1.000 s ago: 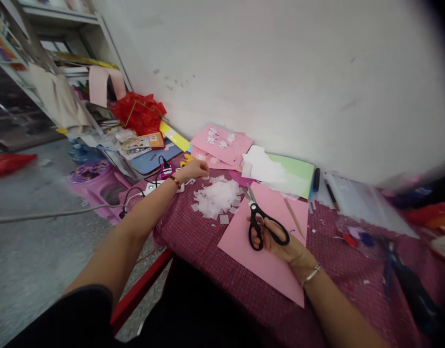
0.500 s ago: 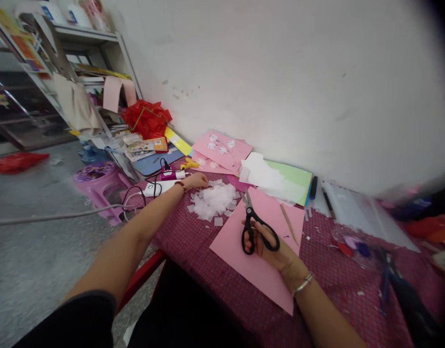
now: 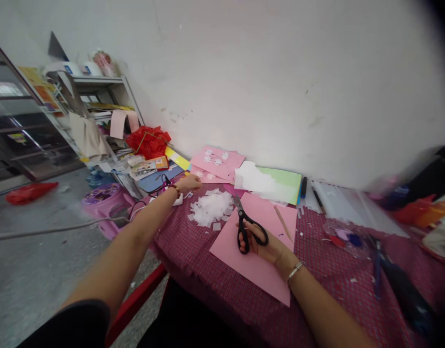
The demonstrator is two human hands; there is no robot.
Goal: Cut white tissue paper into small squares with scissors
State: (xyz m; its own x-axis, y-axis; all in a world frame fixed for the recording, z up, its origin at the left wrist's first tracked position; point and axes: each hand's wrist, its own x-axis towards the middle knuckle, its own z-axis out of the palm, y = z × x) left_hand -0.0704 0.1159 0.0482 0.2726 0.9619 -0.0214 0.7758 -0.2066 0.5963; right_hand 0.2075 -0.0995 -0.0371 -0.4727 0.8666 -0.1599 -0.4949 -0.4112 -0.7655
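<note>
My right hand [image 3: 269, 250] grasps the black scissors [image 3: 241, 215], fingers around the loops, above the pink sheet [image 3: 251, 278] on the cloth-covered worktop [image 3: 188, 253]. The blades stand slightly parted and point toward the wall, near the heap of white paper pieces [image 3: 210, 209]; if my wrist swung left, I judge, the tips could scatter it. My left hand [image 3: 188, 183] has its fingers curled just by the heap's far left edge, and I can't tell whether they pinch a piece. Those scraps look light, so a quick sweep or a breath might spread them. Leaning my right wrist down could crease the pink sheet, a tug on it could roll the thin stick [image 3: 283, 224], and a careless squeeze might nip paper between the blades
</note>
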